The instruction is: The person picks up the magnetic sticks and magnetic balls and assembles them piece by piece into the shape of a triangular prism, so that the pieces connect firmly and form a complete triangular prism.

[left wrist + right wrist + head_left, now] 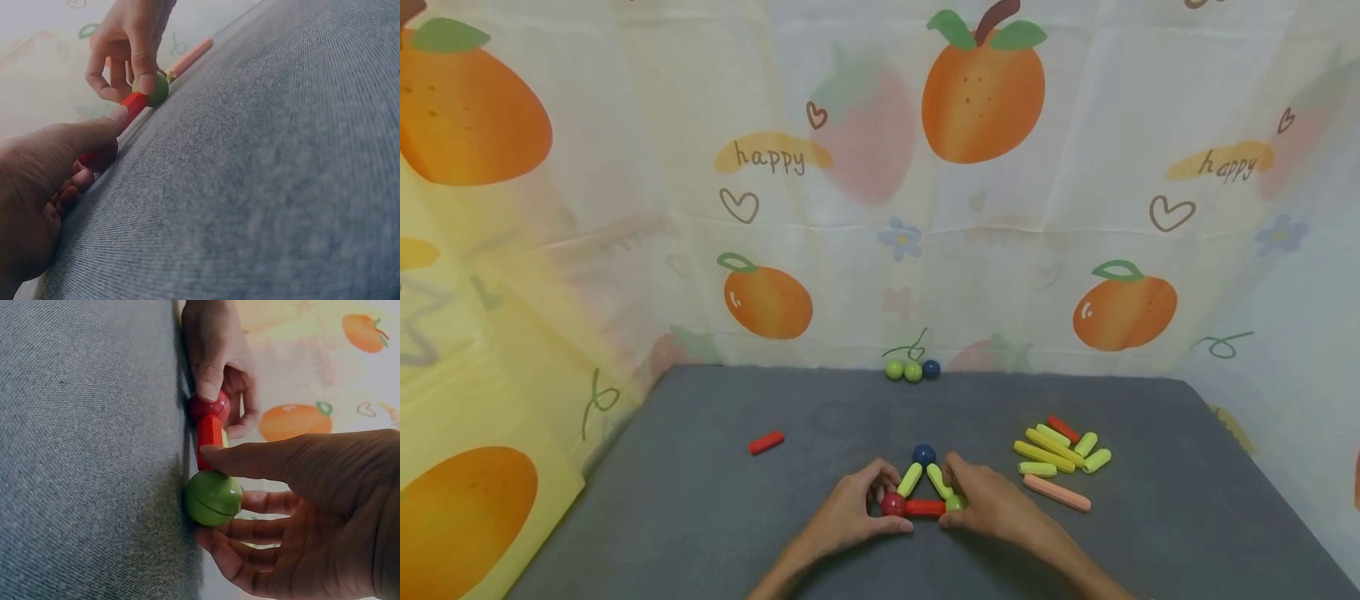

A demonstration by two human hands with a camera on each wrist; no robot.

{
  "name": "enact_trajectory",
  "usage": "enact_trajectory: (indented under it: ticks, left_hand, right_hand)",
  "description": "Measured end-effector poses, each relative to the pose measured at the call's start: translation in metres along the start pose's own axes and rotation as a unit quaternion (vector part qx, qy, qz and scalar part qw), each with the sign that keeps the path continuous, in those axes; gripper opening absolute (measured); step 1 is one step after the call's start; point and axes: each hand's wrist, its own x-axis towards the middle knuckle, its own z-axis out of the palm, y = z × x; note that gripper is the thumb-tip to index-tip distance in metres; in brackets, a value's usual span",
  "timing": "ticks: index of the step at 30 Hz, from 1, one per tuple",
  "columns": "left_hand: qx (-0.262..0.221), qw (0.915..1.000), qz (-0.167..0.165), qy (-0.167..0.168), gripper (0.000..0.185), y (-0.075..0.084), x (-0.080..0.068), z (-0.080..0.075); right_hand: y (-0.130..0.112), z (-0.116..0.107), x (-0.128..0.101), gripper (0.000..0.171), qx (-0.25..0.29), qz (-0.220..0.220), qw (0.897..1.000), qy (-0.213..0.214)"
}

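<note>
On the grey mat (700,500) lies a flat triangle: a blue ball (923,454) at the far tip, two pale green sticks (910,479) down the sides, and a red stick (925,507) along the near edge. My left hand (887,500) grips the red ball (892,503) at the left corner, thumb and fingers curled round it. My right hand (951,493) pinches the green ball (956,502) at the right corner. The right wrist view shows the green ball (214,498), the red stick (209,440) and the red ball (209,406) in a row.
A pile of yellow, green and red sticks (1060,450) lies to the right, with a pink stick (1057,492) beside it. A loose red stick (766,442) sits to the left. Two green balls and a blue ball (912,370) rest at the mat's far edge against a fruit-printed cloth.
</note>
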Motion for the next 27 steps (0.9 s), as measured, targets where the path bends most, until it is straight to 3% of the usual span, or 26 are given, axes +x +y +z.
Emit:
enact_trajectory:
  ticks: [3, 10, 14, 18, 23, 27]
  left_hand:
    - [-0.004, 1.0000, 0.003, -0.004, 0.050, 0.000, -0.001, 0.000]
    - [-0.012, 0.9995, 0.023, -0.017, 0.048, -0.003, -0.001, -0.001]
    - [-0.006, 0.9996, 0.024, -0.017, 0.043, -0.004, -0.001, -0.002]
    - [-0.003, 0.9997, 0.018, -0.015, 0.041, -0.003, 0.000, -0.002]
    - [0.007, 0.9997, 0.021, -0.006, 0.042, -0.001, 0.000, -0.002]
    - [0.019, 0.9997, 0.016, -0.004, 0.043, 0.000, -0.003, -0.003]
  right_hand:
    - [0.013, 0.004, 0.004, 0.046, 0.004, -0.004, 1.000, -0.003]
    - [0.089, 0.020, 0.032, 0.056, 0.008, -0.024, 0.999, -0.033]
    - [0.059, -0.015, 0.018, 0.051, 0.016, -0.014, 0.999, -0.042]
    - [0.018, -0.061, -0.004, 0.041, -0.016, 0.001, 1.000, -0.011]
    - [0.015, -0.097, -0.016, 0.035, -0.078, 0.007, 0.996, 0.032]
    - [0.024, -0.107, -0.019, 0.027, -0.101, 0.024, 0.994, 0.024]
